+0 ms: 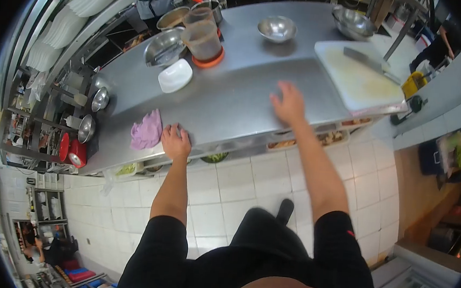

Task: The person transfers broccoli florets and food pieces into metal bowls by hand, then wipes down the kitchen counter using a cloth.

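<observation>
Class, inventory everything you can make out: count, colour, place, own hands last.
Counter: one, silver, centre
Cloth: one, pink, counter's near-left edge
Dish: one, white, beyond cloth
Containers: two, clear, beyond dish
Metal bowls: at least five, silver, around counter
Cutting board: one, white, counter's right
Knife: one, grey, on board
Plates: several stacks, white, upper left
Scale: one, red, counter's left end
Food: several portions, mixed, under counter
Floor tiles: many, white, below
Bystander: at least one, dark-clothed, far right
Sleeves: two, black, bottom
Left hand: one, bare, beside cloth
Right hand: one, bare, over counter
</observation>
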`<state>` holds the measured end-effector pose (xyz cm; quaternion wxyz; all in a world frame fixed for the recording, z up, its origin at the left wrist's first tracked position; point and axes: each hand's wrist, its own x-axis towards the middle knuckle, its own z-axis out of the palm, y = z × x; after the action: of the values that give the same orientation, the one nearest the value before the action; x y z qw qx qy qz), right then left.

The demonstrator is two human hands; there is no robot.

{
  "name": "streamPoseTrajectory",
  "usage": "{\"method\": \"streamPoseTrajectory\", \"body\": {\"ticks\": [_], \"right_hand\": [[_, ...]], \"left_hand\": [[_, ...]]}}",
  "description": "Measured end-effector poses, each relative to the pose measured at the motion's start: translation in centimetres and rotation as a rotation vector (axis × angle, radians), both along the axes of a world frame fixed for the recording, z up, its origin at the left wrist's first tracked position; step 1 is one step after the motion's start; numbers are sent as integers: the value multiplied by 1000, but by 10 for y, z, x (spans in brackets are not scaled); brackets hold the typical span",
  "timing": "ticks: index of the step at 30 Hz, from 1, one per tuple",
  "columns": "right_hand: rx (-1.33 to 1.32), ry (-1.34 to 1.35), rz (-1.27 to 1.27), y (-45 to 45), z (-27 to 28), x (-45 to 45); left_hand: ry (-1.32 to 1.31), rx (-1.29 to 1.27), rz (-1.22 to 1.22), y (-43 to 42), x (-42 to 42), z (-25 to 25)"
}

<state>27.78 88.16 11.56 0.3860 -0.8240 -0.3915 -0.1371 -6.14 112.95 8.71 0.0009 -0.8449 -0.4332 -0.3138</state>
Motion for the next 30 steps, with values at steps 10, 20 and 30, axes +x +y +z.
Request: {"method": "streamPoseTrajectory", "body": {"ticks": [10,20,30], "right_hand": [[-270,-74,-84,6,-8,-39],[-238,-92,-107,20,-6,-27],[-222,-148,-162,4,-25,-69]], "left_hand": [[-20,12,13,0,-9,-4],[-86,106,15,8,0,1],[-109,59,-31,4,-10,-2]]}}
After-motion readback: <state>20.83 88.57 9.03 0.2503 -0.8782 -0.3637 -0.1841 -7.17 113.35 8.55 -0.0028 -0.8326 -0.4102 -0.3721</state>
